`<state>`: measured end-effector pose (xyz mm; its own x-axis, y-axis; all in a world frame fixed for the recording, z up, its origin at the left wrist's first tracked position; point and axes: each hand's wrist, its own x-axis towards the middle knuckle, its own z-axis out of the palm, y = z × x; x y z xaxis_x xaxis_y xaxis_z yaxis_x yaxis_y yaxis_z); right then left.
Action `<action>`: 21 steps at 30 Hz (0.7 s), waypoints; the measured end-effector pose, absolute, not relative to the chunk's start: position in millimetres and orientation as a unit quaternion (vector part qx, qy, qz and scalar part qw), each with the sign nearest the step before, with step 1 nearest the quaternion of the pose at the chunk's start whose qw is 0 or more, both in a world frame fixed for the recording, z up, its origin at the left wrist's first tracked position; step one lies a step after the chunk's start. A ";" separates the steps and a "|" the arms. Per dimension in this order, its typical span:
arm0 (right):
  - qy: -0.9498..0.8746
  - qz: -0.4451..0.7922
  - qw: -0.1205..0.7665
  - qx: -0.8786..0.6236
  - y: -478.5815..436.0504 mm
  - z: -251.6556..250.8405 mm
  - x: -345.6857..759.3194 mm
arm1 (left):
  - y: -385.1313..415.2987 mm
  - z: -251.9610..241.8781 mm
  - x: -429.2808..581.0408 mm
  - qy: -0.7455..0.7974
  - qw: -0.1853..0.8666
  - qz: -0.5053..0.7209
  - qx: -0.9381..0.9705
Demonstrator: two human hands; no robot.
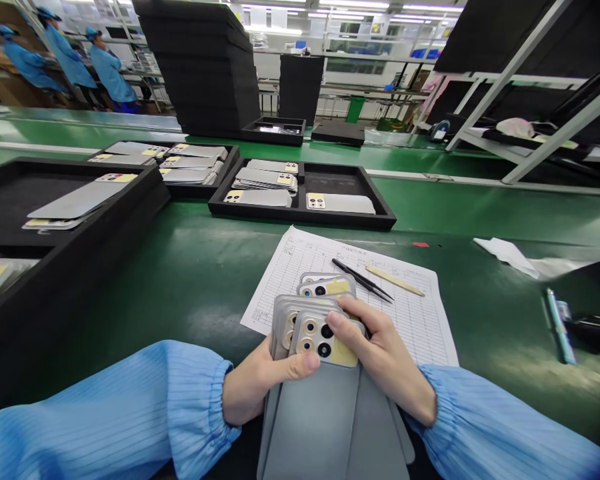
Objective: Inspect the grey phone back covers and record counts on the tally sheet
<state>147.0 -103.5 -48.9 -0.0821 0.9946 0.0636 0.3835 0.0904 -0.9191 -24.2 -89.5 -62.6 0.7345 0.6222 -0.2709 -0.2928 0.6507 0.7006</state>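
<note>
Both my hands hold a fanned stack of grey phone back covers (315,420) above the near edge of the bench. My left hand (265,377) wraps the left side, its thumb lying over the top cover near the camera rings. From the right, my right hand (380,353) grips the upper corner, thumb on the camera area and fingers behind. The top cover carries round camera rings and a pale yellow film. Behind the stack, more covers (327,285) poke out over a printed form sheet (415,333). Black tweezers (363,280) and a thin yellowish stick (395,281) lie on that sheet.
Black trays with phone covers stand ahead (303,217) and at left (145,200). Tall stacked black trays (200,73) rise behind. At right lie a pen (560,327), white paper (507,255) and a metal frame (570,127). Co-workers in blue (110,70) stand far left.
</note>
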 end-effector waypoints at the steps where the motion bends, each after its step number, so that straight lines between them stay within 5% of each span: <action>1: -0.627 0.386 0.393 -0.550 -103.4 -49.2 147.1 | -89.5 -62.4 -24.3 0.257 0.875 0.259 0.319; 21: -0.604 0.421 0.420 -0.532 -102.6 -51.7 143.9 | -92.0 -60.3 -24.8 0.260 0.887 0.284 0.255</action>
<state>143.9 -102.6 -51.7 -0.0827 0.9948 0.0593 0.2886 0.0809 -0.9540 -24.8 -92.0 -60.3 0.7037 0.6356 -0.3175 -0.3705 0.7096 0.5993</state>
